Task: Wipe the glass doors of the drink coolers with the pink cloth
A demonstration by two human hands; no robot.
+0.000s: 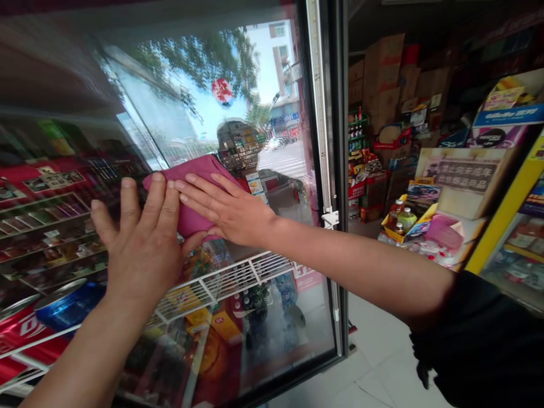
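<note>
A folded magenta cloth [195,212] lies against the glass door [293,328] of a display fridge. My right hand [232,207] reaches in from the right and holds the cloth to the glass, fingers stretched over it and thumb near its lower edge. Beside it, my left hand [147,243] is open with fingers spread; its index finger overlaps the cloth's left side. Whether the left palm touches the glass cannot be made out. Part of the cloth is hidden under both hands.
Inside a white wire shelf [208,289] crosses below my hands, with a blue can [70,306] at lower left. The door's dark frame [338,170] stands upright. To the right are stacked cartons [385,73], a box of bottles [408,218] and a yellow-edged case [501,209].
</note>
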